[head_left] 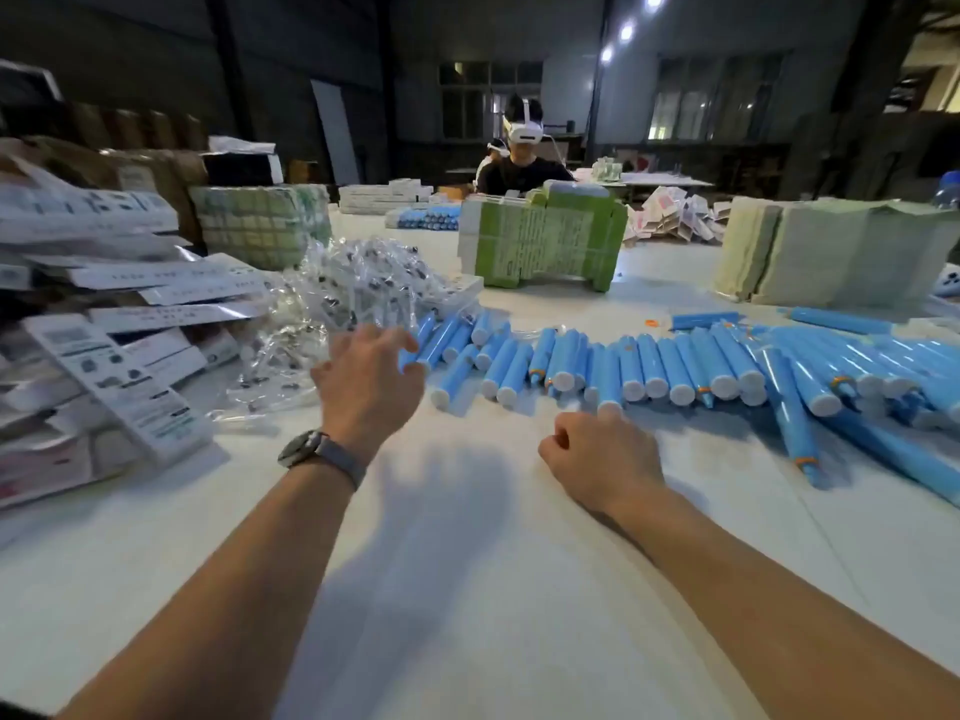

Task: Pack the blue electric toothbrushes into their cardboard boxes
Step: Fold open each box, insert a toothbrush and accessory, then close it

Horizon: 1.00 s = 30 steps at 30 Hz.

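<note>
On white table (467, 589), dozens of blue toothbrushes (644, 363), two hands.

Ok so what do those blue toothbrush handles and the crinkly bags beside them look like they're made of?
Blue toothbrush handles: probably smooth, glossy plastic, given the streaky highlights along them, with matte white end caps. Crinkly bags: thin clear plastic film, see-through, wrinkled and glinting.

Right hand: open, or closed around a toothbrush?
Closed, but whether it grips anything cannot be told. The right hand shows curled fingers at the near end of one blue toothbrush; its fingertips are hidden.
</note>
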### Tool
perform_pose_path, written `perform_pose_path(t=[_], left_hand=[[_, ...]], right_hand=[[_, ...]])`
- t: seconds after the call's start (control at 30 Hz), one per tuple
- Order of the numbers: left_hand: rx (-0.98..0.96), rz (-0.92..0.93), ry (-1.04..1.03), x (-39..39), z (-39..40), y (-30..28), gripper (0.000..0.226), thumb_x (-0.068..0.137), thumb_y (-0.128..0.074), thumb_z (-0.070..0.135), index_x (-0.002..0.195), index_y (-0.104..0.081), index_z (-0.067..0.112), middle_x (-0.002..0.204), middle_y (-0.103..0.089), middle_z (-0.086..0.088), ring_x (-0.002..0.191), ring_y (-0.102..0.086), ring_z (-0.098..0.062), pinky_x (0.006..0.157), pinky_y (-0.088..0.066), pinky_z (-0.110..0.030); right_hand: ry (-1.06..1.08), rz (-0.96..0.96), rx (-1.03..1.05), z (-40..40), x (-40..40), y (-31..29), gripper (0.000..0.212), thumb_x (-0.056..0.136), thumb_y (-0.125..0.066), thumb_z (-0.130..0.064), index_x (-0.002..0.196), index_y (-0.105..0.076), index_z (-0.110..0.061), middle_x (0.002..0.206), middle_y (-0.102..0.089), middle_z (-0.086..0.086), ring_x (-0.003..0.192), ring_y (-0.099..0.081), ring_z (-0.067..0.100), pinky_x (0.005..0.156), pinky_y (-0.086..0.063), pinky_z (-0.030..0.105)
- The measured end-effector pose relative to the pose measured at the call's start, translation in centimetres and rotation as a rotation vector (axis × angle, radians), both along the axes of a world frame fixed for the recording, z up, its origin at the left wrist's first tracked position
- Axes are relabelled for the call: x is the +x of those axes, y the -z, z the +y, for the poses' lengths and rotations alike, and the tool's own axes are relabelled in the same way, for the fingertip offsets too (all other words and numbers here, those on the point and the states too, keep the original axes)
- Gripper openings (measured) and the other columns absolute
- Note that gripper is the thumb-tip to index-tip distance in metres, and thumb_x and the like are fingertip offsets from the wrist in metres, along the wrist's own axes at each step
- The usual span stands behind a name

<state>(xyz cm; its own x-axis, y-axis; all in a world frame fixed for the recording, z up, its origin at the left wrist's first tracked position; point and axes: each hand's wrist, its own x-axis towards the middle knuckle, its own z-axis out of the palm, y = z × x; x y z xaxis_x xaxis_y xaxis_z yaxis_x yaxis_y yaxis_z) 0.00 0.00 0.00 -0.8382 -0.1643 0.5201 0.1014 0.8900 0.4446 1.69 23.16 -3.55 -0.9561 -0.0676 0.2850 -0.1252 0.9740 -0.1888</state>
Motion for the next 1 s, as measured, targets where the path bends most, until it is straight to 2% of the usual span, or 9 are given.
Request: perform_pose_path(t=[0.1,0.2,0.33,0.5,0.63,0.73,0.87,0.93,1.0], left_hand=[[0.075,0.01,-0.503,0.8,-5.6,-0.5,0.042,0.083,-0.066,0.023,0.123,-0.056,0.03,0.145,-0.034,-0.007,0.141,-0.02,-0.036,0.112,-0.012,-0.067],[0.131,-0.179,-0.654,1.9,-9.6,0.8,0.054,0.078,-0.063,0.01,0.127,-0.049,0.025,0.147,-0.021,-0.012,0.141,-0.012,-0.047,0.117,-0.002,-0.064],[0.117,-0.117,-0.689,1.9,-10.1,1.3,0.059,0.073,-0.066,-0.005,0.123,-0.059,0.027,0.148,-0.024,-0.006,0.137,-0.02,-0.044,0.111,-0.022,-0.06],[0.156,-0.066,-0.778,2.5,-11.6,1.1,0.057,0.075,-0.068,-0.002,0.126,-0.056,0.021,0.156,-0.019,-0.011,0.145,-0.01,-0.047,0.115,-0.013,-0.065],[0.179,0.076,-0.784,2.7,-12.3,0.3,0.057,0.074,-0.077,0.002,0.125,-0.059,0.018,0.155,-0.024,-0.014,0.138,-0.022,-0.052,0.109,-0.023,-0.066],[0.174,0.061,-0.792,2.8,-13.4,0.6,0.064,0.074,-0.082,0.012,0.13,-0.052,0.022,0.157,-0.02,-0.014,0.139,-0.018,-0.056,0.109,-0.022,-0.069],[0.251,0.037,-0.782,3.3,-13.8,1.0,0.068,0.073,-0.081,0.011,0.13,-0.047,0.025,0.152,-0.025,-0.014,0.125,-0.037,-0.052,0.102,-0.034,-0.063],[0.319,0.164,-0.729,3.4,-12.9,0.1,0.066,0.078,-0.072,0.0,0.133,-0.044,0.022,0.152,-0.026,-0.017,0.127,-0.039,-0.05,0.1,-0.041,-0.06],[0.382,0.449,-0.56,3.3,-10.5,-1.4,0.062,0.082,-0.056,-0.009,0.139,-0.04,0.012,0.15,-0.031,-0.019,0.132,-0.039,-0.044,0.098,-0.05,-0.048]], right_hand=[[-0.026,0.013,-0.028,0.6,0.4,0.0,0.024,0.091,-0.044,-0.046,0.077,-0.054,-0.029,0.079,-0.039,-0.002,0.071,-0.046,0.021,0.065,-0.036,0.032],[-0.055,-0.001,-0.035,0.3,0.6,-0.1,0.025,0.091,-0.044,-0.048,0.08,-0.057,-0.029,0.08,-0.038,-0.003,0.071,-0.045,0.02,0.067,-0.036,0.032],[-0.061,-0.003,-0.058,0.8,0.7,0.0,0.025,0.091,-0.045,-0.047,0.081,-0.058,-0.028,0.078,-0.032,-0.008,0.066,-0.042,0.016,0.065,-0.035,0.031],[-0.077,0.024,-0.083,0.9,0.7,0.1,0.025,0.09,-0.047,-0.046,0.079,-0.059,-0.028,0.077,-0.034,-0.01,0.066,-0.044,0.016,0.064,-0.034,0.031],[-0.074,0.03,-0.099,0.8,0.6,-0.1,0.023,0.09,-0.048,-0.046,0.074,-0.053,-0.031,0.08,-0.039,-0.005,0.072,-0.047,0.02,0.065,-0.036,0.031],[-0.08,0.024,-0.096,0.8,0.6,-0.2,0.022,0.09,-0.048,-0.045,0.074,-0.053,-0.031,0.086,-0.045,0.0,0.077,-0.05,0.022,0.067,-0.038,0.031],[-0.085,0.027,-0.123,0.8,0.6,-0.2,0.021,0.09,-0.049,-0.044,0.075,-0.054,-0.031,0.088,-0.049,0.002,0.079,-0.053,0.023,0.069,-0.041,0.031],[-0.079,0.033,-0.129,0.9,0.6,-0.1,0.021,0.09,-0.05,-0.044,0.074,-0.053,-0.031,0.088,-0.048,0.003,0.08,-0.052,0.024,0.069,-0.04,0.031],[-0.079,0.038,-0.132,0.8,0.5,0.0,0.022,0.09,-0.05,-0.044,0.073,-0.051,-0.031,0.086,-0.049,0.003,0.08,-0.051,0.024,0.069,-0.039,0.031]])
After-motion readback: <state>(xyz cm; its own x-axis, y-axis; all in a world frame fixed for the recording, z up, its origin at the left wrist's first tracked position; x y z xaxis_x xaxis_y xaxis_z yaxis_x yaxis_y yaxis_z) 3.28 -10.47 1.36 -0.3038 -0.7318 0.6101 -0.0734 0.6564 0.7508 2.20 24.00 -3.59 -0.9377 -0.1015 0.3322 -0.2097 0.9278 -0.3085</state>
